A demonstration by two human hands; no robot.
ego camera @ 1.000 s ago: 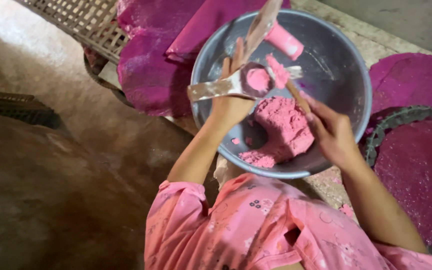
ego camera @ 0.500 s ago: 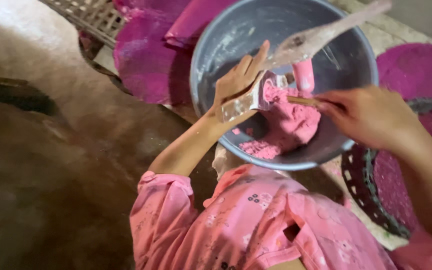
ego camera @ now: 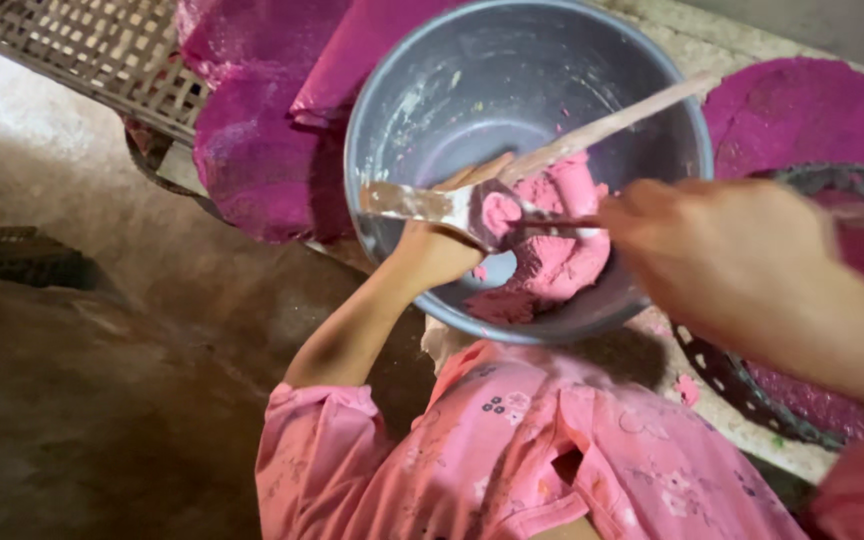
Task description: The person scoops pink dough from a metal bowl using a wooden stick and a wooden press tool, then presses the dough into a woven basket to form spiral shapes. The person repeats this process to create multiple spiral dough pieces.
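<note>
My left hand (ego camera: 432, 250) is closed around a small metal mould with a flat handle (ego camera: 422, 203), smeared with pink paste, and holds it over a grey metal bowl (ego camera: 377, 130). Blurred and close to the camera, my right hand (ego camera: 732, 260) grips a thin stick (ego camera: 562, 222) whose tip rests at the mould's pink filling. A lump of pink dough (ego camera: 562, 270) lies in the bowl's bottom. Across the bowl leans a long paste-coated wooden paddle (ego camera: 612, 125), its end reaching toward the right rim.
Magenta flat discs lie left of the bowl (ego camera: 252, 150) and at the right (ego camera: 812, 110). A round woven tray (ego camera: 742, 390) holds another disc at lower right. A bamboo lattice (ego camera: 82, 45) sits top left, bare earth floor (ego camera: 72, 380) to the left.
My right hand rose nearer the camera and moved right, stick tip staying at the mould. The long paddle tilted from upright to pointing right. My left hand kept hold of the mould.
</note>
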